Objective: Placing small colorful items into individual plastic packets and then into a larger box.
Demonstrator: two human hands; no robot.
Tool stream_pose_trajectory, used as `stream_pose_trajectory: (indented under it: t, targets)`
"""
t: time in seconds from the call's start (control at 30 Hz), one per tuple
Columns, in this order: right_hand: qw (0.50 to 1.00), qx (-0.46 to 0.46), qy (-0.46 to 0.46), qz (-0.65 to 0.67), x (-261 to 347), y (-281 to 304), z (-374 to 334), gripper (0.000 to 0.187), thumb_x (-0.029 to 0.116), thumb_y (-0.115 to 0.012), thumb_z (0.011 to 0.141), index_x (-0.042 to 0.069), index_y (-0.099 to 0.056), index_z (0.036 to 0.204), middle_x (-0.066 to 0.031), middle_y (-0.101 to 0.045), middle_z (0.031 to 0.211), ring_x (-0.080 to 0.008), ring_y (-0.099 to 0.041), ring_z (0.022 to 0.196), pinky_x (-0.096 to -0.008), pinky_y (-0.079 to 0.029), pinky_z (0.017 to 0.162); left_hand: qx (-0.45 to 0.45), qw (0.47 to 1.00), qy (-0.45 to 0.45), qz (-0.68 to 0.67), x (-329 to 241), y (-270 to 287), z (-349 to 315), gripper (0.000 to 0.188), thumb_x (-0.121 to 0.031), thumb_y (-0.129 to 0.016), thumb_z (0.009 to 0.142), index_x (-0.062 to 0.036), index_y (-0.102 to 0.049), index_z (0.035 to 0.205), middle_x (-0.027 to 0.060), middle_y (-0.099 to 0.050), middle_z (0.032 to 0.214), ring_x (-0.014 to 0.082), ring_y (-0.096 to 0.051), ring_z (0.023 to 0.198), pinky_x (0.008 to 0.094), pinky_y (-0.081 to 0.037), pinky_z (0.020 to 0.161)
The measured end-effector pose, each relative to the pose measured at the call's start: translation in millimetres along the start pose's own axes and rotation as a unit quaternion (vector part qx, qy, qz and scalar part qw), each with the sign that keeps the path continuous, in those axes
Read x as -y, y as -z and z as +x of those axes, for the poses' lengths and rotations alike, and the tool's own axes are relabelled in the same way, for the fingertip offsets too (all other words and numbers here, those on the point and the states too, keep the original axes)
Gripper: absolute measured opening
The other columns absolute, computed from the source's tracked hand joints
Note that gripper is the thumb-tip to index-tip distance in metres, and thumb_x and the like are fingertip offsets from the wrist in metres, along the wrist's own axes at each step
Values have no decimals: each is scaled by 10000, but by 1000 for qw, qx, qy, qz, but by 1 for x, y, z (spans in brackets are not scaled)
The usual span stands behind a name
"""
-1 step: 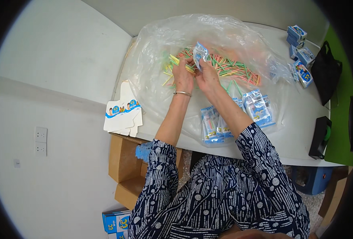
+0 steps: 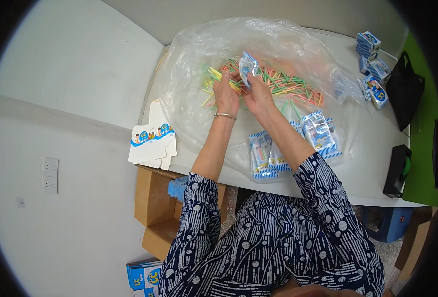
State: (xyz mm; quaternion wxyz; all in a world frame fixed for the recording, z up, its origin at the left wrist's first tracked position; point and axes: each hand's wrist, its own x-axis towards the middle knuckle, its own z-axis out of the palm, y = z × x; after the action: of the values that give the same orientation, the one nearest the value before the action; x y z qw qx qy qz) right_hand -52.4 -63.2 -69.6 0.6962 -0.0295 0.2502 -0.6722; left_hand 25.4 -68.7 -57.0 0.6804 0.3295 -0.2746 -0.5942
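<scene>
My left hand (image 2: pixel 226 94), with a silver bangle at its wrist, is closed round a bunch of thin yellow and green sticks (image 2: pixel 216 74). Close beside it my right hand (image 2: pixel 258 94) grips a small blue-and-white packet (image 2: pixel 248 63), which stands tilted upward. The fingers of both hands nearly meet, and I cannot tell whether they touch. Behind them spreads a heap of pink, green and yellow sticks (image 2: pixel 291 85) on a large clear plastic bag (image 2: pixel 199 44). Nearer me, below my right forearm, several filled packets (image 2: pixel 320 133) with blue striped ends lie on the plastic.
Flat printed cartons (image 2: pixel 152 143) rest at the table's left edge, above an open brown box (image 2: pixel 152 198). Small blue-and-white boxes (image 2: pixel 369 42) are stacked at the far right, beside a black bag (image 2: pixel 404 91). A black tape dispenser (image 2: pixel 398 171) stands near the right front edge.
My left hand has shifted very slightly to the left with the sticks. Both hands keep their hold.
</scene>
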Motion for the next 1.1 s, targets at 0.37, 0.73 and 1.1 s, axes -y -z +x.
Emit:
stream_pose_trajectory:
  t: [0.37,0.73,1.1]
  targets:
    - [911,115,34,-394,71,12,-29,142,183,-656,867,44,-649,836,-13,-636,769,-69,-560,666,-237,-429,597,61,995,3,83,-27,33,31,286,-214,-432,994,57,-524,980,182,-582,1012,277,-594,955,399,-502,855]
    - [819,227,3,-527,109,29,-44,205,264,-687,833,61,-687,857,31,-616,727,-38,-519,627,-210,-394,581,124,990,32,55,-56,-7,6,221,-223,-451,986,-7,-430,1028,187,-586,981,287,-635,867,389,-553,763]
    - [803,263,-13,-535,115,43,-44,187,218,-662,828,38,-703,855,23,-629,747,-42,-531,688,-222,-412,661,240,966,-16,93,-52,-39,-29,264,-261,-464,985,-5,-516,950,165,-630,937,267,-648,877,390,-545,809]
